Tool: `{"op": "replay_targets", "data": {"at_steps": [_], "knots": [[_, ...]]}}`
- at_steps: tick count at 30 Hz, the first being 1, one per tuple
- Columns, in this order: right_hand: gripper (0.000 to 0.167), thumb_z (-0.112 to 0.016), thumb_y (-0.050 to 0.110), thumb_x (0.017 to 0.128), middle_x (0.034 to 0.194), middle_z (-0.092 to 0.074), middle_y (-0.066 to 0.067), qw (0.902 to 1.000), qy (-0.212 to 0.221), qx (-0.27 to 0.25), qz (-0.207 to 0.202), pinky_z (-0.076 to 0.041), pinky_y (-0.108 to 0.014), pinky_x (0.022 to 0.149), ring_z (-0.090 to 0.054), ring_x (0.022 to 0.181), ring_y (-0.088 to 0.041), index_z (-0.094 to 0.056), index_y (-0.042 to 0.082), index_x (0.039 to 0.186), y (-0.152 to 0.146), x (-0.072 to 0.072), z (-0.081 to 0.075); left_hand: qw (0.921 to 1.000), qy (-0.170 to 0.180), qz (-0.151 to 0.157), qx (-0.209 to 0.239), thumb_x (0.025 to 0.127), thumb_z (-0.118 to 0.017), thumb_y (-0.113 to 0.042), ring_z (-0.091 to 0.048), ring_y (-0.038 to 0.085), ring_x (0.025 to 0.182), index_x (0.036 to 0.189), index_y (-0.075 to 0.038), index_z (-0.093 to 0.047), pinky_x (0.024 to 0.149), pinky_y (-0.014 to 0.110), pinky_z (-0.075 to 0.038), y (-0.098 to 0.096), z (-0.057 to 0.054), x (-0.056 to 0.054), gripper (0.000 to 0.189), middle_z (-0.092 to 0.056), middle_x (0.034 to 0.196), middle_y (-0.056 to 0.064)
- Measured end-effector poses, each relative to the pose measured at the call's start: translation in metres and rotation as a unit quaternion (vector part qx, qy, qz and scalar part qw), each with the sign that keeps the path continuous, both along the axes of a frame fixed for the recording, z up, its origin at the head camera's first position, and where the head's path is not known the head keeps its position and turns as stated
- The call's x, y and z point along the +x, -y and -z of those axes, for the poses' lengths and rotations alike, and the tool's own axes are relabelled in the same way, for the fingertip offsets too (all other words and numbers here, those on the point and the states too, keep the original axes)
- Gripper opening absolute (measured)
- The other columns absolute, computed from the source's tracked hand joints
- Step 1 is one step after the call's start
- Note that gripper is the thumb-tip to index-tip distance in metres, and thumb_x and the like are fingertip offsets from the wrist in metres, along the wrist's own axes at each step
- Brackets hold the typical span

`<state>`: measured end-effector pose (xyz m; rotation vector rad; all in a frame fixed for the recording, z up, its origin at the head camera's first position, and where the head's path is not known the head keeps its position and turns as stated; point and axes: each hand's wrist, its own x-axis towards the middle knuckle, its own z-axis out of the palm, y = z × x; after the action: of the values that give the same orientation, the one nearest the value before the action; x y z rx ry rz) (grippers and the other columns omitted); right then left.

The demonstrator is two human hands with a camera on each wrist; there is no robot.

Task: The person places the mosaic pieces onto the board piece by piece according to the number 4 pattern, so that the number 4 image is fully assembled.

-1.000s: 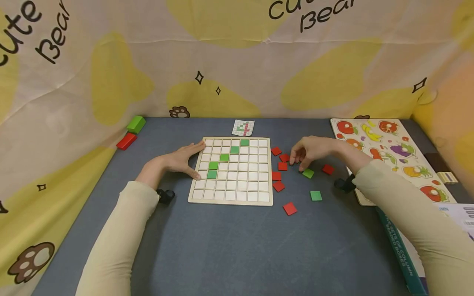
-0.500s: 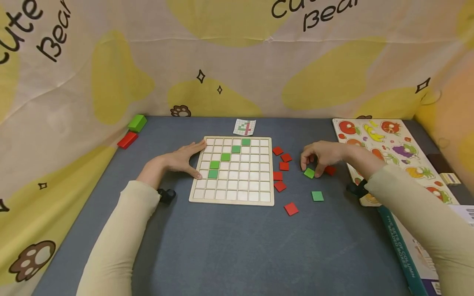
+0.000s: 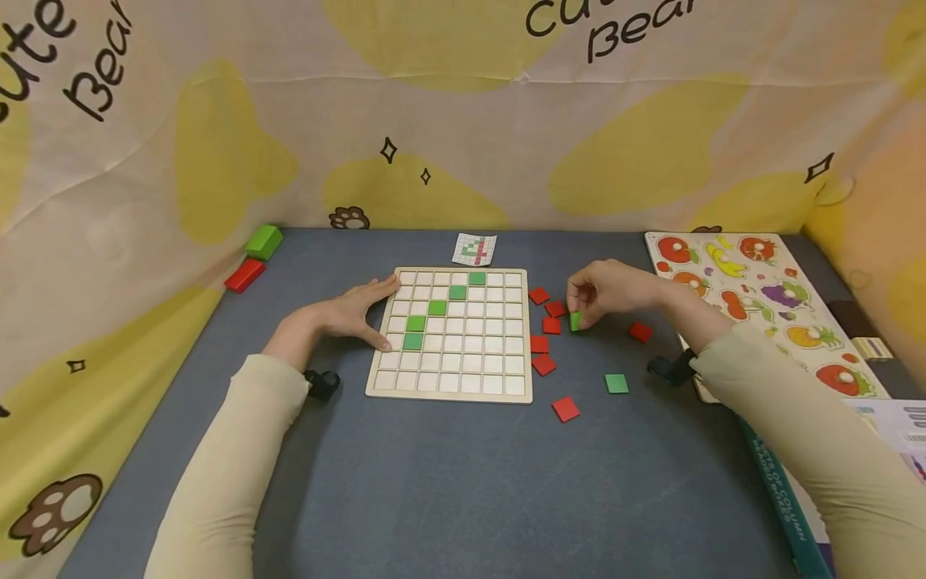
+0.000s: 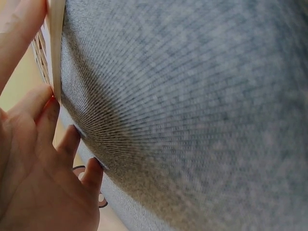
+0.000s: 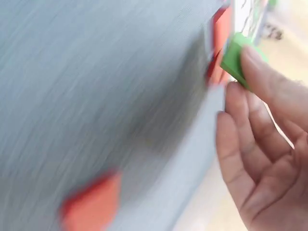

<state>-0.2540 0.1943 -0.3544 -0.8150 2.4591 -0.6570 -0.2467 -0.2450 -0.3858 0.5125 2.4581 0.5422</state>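
Observation:
A wooden grid board (image 3: pixel 448 394) with white cells lies mid-table, and several green tiles form a diagonal in it. My left hand (image 3: pixel 347 314) rests against the board's left edge with fingers spread; in the left wrist view, fingertips touch the board's pale rim (image 4: pixel 55 53). Right of the board, my right hand (image 3: pixel 611 288) pinches a green tile (image 3: pixel 575 322) between thumb and fingers. The right wrist view shows that green tile (image 5: pixel 233 57) tilted under the thumb, above the table. Several red tiles (image 3: pixel 551 326) lie beside the board's right edge.
Another green tile (image 3: pixel 616 383) and a red tile (image 3: pixel 567 408) lie nearer the front. One red tile (image 3: pixel 640 331) sits under the right forearm. A small pattern card (image 3: pixel 474 250) lies behind the board. A fruit puzzle board (image 3: pixel 767 297) and a box (image 3: pixel 784 498) occupy the right side.
My right hand reached right to the green tile, took it between thumb and fingers, and moved back left toward the board with it. My left hand has stayed at the board's edge.

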Motion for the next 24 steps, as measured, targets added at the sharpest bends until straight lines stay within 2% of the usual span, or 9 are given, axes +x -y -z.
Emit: {"op": "replay_targets", "data": {"at_steps": [6,10,17,24], "knots": [[0.013,-0.081,0.015,0.08,0.083,-0.072,-0.003,0.9931,-0.063,-0.088,0.044,-0.05,-0.024,0.068,-0.063,0.076,-0.012,-0.074,0.014,0.091,0.06,0.007,-0.001,1.0,0.001,0.005,0.002,0.076,-0.083,-0.042,0.01,0.041,0.155,0.161,-0.015,-0.002,0.121,0.067,0.0,0.001,-0.001,0.001,0.12,0.006,0.169,0.011],[0.01,-0.077,0.016,0.084,0.089,-0.076,-0.003,0.9879,-0.066,-0.126,0.061,-0.052,-0.025,0.071,-0.067,0.08,-0.014,-0.077,0.013,0.094,0.107,0.014,0.003,1.0,-0.002,0.009,0.002,0.076,-0.084,-0.041,0.009,0.041,0.155,0.161,-0.015,-0.003,0.121,0.067,-0.001,0.002,-0.002,0.0,0.12,0.006,0.169,0.01],[0.011,-0.074,0.008,0.083,0.089,-0.078,-0.005,0.9897,-0.069,-0.12,0.036,-0.052,-0.023,0.072,-0.069,0.08,-0.014,-0.08,0.01,0.092,0.169,0.023,0.011,0.9999,-0.004,0.01,0.004,0.076,-0.084,-0.042,0.009,0.041,0.155,0.161,-0.015,-0.004,0.121,0.067,-0.002,0.001,-0.001,-0.001,0.12,0.005,0.169,0.009],[0.006,-0.077,0.007,0.081,0.084,-0.077,-0.006,0.9911,-0.08,-0.097,0.043,-0.049,-0.02,0.066,-0.068,0.075,-0.015,-0.079,0.008,0.086,0.194,0.028,0.018,0.9999,-0.005,0.007,0.005,0.076,-0.083,-0.043,0.008,0.041,0.155,0.161,-0.015,-0.005,0.121,0.067,-0.002,0.002,-0.001,0.001,0.119,0.005,0.17,0.009]]}}
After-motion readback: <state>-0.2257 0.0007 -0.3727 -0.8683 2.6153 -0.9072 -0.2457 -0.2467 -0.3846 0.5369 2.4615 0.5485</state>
